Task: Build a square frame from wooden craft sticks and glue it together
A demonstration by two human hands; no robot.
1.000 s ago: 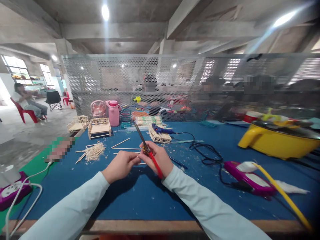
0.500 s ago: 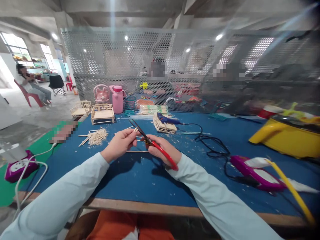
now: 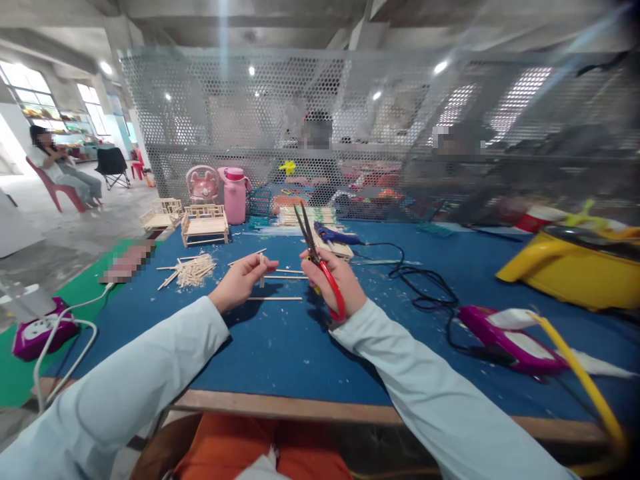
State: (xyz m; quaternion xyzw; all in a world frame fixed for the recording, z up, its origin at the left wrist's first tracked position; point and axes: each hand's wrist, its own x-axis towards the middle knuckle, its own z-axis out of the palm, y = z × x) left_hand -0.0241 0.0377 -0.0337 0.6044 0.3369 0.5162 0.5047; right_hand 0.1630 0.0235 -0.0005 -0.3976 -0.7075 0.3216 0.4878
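Between the fingertips of my left hand (image 3: 243, 280) short wooden sticks (image 3: 262, 271) stand upright, pinched together. My right hand (image 3: 336, 280) grips red-handled scissors (image 3: 332, 288), their dark blades pointing up and slightly parted, apart from the sticks. Longer thin wooden sticks (image 3: 276, 299) lie on the blue table between and beyond my hands. To the left is a pile of short cut sticks (image 3: 196, 270). Behind my right hand, a blue glue gun (image 3: 336, 235) rests on a small stick-built frame (image 3: 344, 251), partly hidden by the hand.
Two small wooden stick models (image 3: 205, 225) stand at the back left beside a pink bottle (image 3: 235, 197). A black cord (image 3: 433, 297) runs to a purple power strip (image 3: 515, 343) on the right, near a yellow container (image 3: 575, 270). A perforated metal screen (image 3: 270, 120) closes the back.
My hands have moved apart. The scissors have swung from pointing left at the sticks to pointing up, and the sticks in my left hand are now held lower.
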